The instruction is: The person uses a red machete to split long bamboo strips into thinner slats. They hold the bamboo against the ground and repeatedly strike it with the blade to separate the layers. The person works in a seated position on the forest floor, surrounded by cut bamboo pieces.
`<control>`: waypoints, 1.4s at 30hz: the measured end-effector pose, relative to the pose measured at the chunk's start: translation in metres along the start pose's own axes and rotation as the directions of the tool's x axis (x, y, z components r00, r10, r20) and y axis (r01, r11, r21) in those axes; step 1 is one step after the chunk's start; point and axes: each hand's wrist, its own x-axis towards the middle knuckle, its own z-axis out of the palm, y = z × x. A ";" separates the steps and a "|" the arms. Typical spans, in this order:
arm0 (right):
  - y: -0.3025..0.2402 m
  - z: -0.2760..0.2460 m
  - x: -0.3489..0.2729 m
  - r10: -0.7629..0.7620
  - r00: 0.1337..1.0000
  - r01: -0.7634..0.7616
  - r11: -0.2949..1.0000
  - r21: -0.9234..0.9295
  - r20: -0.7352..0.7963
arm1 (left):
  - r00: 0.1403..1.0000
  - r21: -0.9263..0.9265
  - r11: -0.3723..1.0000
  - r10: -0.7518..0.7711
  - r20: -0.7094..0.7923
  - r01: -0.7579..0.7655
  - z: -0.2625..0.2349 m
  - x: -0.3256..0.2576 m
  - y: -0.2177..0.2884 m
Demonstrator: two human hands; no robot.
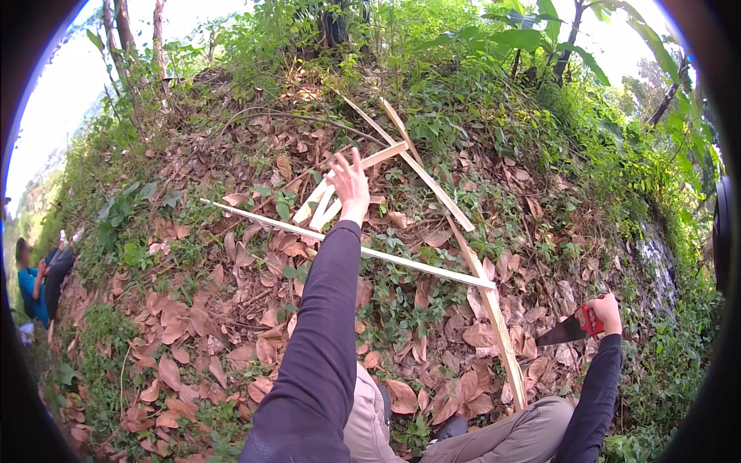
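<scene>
My left hand (pixel 350 185) reaches forward with its fingers spread, over a few short wooden pieces (pixel 313 202) lying on the leaves. It may overlap one of them in view, but no grip shows. At the right, my right hand (pixel 607 312) is wrapped round the red handle of a hand saw (pixel 566 330), its dark blade pointing left. Between the hands a long wooden plank (pixel 498 332) runs from beside my knee up the slope. A thin wooden strip (pixel 417 265) lies across it, passing under my left forearm. Farther up lies another strip (pixel 438 191).
Dry brown leaves (pixel 181 320) and low green plants cover the sloping ground. At the far left a person in a blue shirt (pixel 31 292) sits on the slope. Thin trunks (pixel 158 42) and broad-leaved plants stand at the top. My bent knee (pixel 532 424) is beside the plank's near end.
</scene>
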 end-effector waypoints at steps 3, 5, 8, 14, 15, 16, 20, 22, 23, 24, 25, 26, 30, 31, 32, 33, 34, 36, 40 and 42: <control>-0.012 0.001 -0.008 -0.027 1.000 0.027 0.999 -0.025 0.008 | 0.542 0.133 0.985 -0.054 0.838 -0.109 0.028 -0.034 -0.026; -0.011 -0.002 -0.008 -0.042 0.999 0.040 0.995 -0.088 -0.026 | 0.127 0.026 0.960 0.010 0.992 -0.277 0.028 -0.062 -0.017; -0.029 0.018 -0.019 -0.095 0.994 0.089 0.991 -0.099 -0.056 | 0.178 -0.025 0.922 0.101 0.979 -0.386 0.038 -0.109 -0.007; -0.034 0.023 -0.019 -0.121 0.992 0.111 0.974 -0.199 -0.040 | 0.270 -0.204 0.919 0.302 0.914 -0.337 0.019 -0.085 0.033; -0.020 0.020 -0.008 -0.108 0.993 0.096 0.973 -0.207 -0.044 | 0.377 -0.289 0.917 0.379 0.845 -0.274 0.022 -0.095 0.041; -0.023 0.023 -0.010 -0.103 0.994 0.093 0.975 -0.203 -0.037 | 0.490 -0.360 0.907 0.422 0.763 -0.221 0.023 -0.099 0.038; -0.025 0.038 -0.010 -0.173 0.979 0.134 0.947 -0.291 -0.112 | 0.455 -0.454 0.790 0.610 0.648 -0.413 0.028 -0.100 0.035; -0.023 0.034 -0.011 -0.122 0.987 0.085 0.950 -0.301 -0.106 | 0.382 -0.538 0.685 0.725 0.573 -0.492 0.031 -0.107 0.040; -0.022 0.035 -0.011 -0.095 0.991 0.060 0.946 -0.319 -0.095 | 0.413 -0.530 0.740 0.671 0.615 -0.413 0.032 -0.116 0.045; -0.016 0.037 -0.010 -0.065 0.994 0.032 0.941 -0.336 -0.086 | 0.346 -0.524 0.766 0.639 0.687 -0.372 0.035 -0.124 0.047; 0.030 0.024 0.019 -0.331 0.919 0.213 0.873 -0.438 -0.212 | 0.246 -0.558 0.741 0.659 0.711 -0.374 0.034 -0.128 0.071; 0.026 0.029 0.017 -0.177 0.971 0.107 0.925 -0.365 -0.163 | 0.129 -0.559 0.734 0.643 0.755 -0.385 0.040 -0.137 0.071; -0.017 0.050 -0.004 -0.192 0.971 0.129 0.921 -0.367 -0.142 | 0.203 -0.383 0.773 0.539 0.818 -0.506 0.079 -0.143 0.022; -0.021 0.045 -0.010 -0.170 0.979 0.117 0.921 -0.371 -0.112 | 0.208 -0.386 0.765 0.549 0.810 -0.516 0.078 -0.144 0.023; -0.028 0.041 -0.020 -0.143 0.986 0.101 0.921 -0.375 -0.087 | 0.210 -0.393 0.754 0.563 0.799 -0.527 0.073 -0.144 0.027; -0.031 0.034 -0.026 -0.104 0.991 0.069 0.934 -0.351 -0.082 | 0.235 -0.412 0.708 0.624 0.745 -0.574 0.069 -0.143 0.030; -0.032 0.030 -0.029 -0.062 0.995 0.035 0.947 -0.320 -0.074 | 0.252 -0.423 0.658 0.681 0.687 -0.623 0.064 -0.140 0.033; -0.030 0.017 -0.037 -0.006 0.999 -0.006 0.949 -0.315 -0.039 | 0.218 -0.517 0.553 0.792 0.571 -0.654 0.043 -0.139 0.052; -0.045 0.018 -0.043 -0.072 0.996 0.056 0.949 -0.310 -0.042 | 0.242 -0.649 0.428 0.901 0.359 -0.630 0.042 -0.123 0.061; -0.042 0.015 -0.044 -0.023 1.000 0.020 0.973 -0.229 -0.010 | 0.202 -0.648 0.405 0.908 0.367 -0.645 0.042 -0.125 0.080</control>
